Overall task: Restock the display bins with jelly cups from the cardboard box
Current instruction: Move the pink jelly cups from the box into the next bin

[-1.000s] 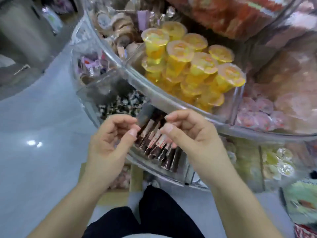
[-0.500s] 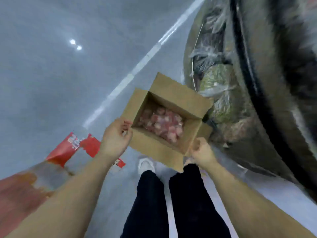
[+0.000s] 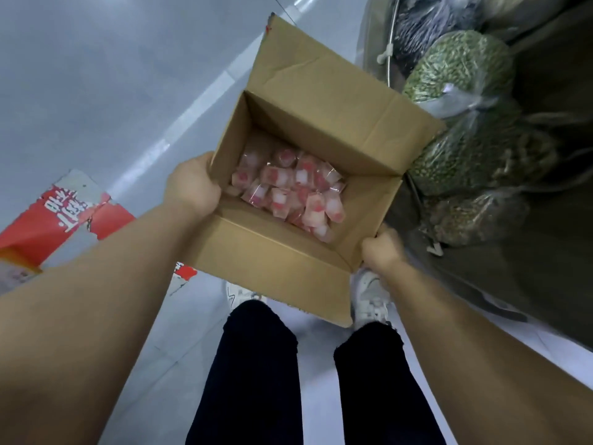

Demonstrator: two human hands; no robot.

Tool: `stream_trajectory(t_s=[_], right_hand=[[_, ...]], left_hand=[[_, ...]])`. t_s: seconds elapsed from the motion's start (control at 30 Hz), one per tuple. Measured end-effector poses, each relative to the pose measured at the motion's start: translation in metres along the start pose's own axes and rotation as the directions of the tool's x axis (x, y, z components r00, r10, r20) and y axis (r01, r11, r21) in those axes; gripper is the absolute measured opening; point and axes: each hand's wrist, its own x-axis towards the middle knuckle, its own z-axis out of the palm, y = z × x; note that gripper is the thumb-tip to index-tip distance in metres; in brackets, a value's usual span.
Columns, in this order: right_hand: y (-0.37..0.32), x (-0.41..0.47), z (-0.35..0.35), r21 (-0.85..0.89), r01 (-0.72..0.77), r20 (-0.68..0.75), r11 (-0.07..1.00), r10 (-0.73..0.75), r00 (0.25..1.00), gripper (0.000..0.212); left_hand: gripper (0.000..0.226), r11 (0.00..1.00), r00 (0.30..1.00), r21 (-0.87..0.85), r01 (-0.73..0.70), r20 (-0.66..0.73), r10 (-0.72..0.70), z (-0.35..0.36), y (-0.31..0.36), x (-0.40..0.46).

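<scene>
An open brown cardboard box (image 3: 272,252) is held above the floor in front of my legs. Several pink and white jelly cups (image 3: 290,189) in clear wrappers lie in a heap on its bottom. My left hand (image 3: 192,186) grips the box's left wall, fingers curled over the rim. My right hand (image 3: 382,248) grips the box's near right corner. The display bins are out of view.
Clear bags of green and dark dried goods (image 3: 459,69) are stacked at the right, under the display stand. A red and white flattened package (image 3: 64,216) lies on the grey floor at the left. My white shoes (image 3: 369,297) stand beneath the box.
One second ago both hands were at the candy bins. The view then swung down to the box on the floor, and now both hands hold it higher and closer to me.
</scene>
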Motion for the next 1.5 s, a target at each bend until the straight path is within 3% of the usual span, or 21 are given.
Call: stream_trajectory(t_s=[0.23, 0.5, 0.77, 1.03, 1.1, 1.17, 1.23, 1.3, 1.33, 1.37, 1.43, 1.5], right_hand=[[0.039, -0.027, -0.038, -0.072, 0.164, 0.074, 0.984, -0.159, 0.984, 0.015], [0.147, -0.024, -0.086, -0.172, 0.264, 0.104, 0.949, -0.249, 0.963, 0.016], [0.259, -0.023, -0.092, -0.272, 0.184, 0.073, 0.944, -0.171, 0.983, 0.024], [0.298, -0.010, -0.063, -0.332, 0.357, 0.168, 0.873, -0.318, 0.933, 0.008], [0.302, -0.014, -0.068, -0.274, 0.403, 0.099, 0.873, -0.391, 0.915, 0.029], [0.299, -0.023, -0.074, -0.270, 0.527, -0.130, 0.806, -0.573, 0.809, 0.036], [0.287, -0.034, -0.072, -0.290, 0.709, -0.167, 0.643, -0.763, 0.624, 0.020], [0.272, -0.038, -0.054, -0.262, 0.817, 0.001, 0.514, -0.846, 0.532, 0.014], [0.266, -0.036, -0.040, -0.267, 0.827, 0.119, 0.495, -0.835, 0.538, 0.015], [0.260, -0.029, -0.025, -0.300, 0.813, 0.248, 0.499, -0.783, 0.571, 0.019], [0.251, -0.008, 0.006, -0.474, 0.741, 0.442, 0.477, -0.598, 0.668, 0.034], [0.244, 0.018, 0.030, -0.639, 0.637, 0.479, 0.430, -0.426, 0.768, 0.048]], left_hand=[[0.035, 0.980, 0.983, -0.129, 0.154, -0.085, -0.165, 0.025, -0.011, -0.113], [0.041, 0.886, 0.919, -0.349, 0.305, -0.136, -0.369, 0.141, 0.025, -0.239], [0.045, 0.882, 0.933, -0.352, 0.314, -0.058, -0.355, 0.243, 0.029, -0.297], [0.048, 0.832, 0.917, -0.423, 0.359, -0.008, -0.400, 0.293, -0.002, -0.335], [0.054, 0.844, 0.926, -0.446, 0.298, -0.080, -0.369, 0.288, 0.000, -0.343], [0.054, 0.911, 0.909, -0.394, 0.123, -0.324, -0.263, 0.277, 0.009, -0.348], [0.044, 0.929, 0.892, -0.365, -0.059, -0.437, -0.115, 0.270, 0.021, -0.345], [0.036, 0.894, 0.948, -0.438, -0.094, -0.313, -0.053, 0.274, 0.036, -0.330], [0.035, 0.872, 0.980, -0.489, -0.022, -0.184, -0.079, 0.280, 0.043, -0.319], [0.037, 0.850, 0.991, -0.518, 0.097, -0.026, -0.129, 0.290, 0.047, -0.305], [0.040, 0.820, 0.938, -0.469, 0.328, 0.265, -0.223, 0.312, 0.047, -0.276], [0.043, 0.826, 0.873, -0.394, 0.404, 0.435, -0.220, 0.334, 0.041, -0.246]])
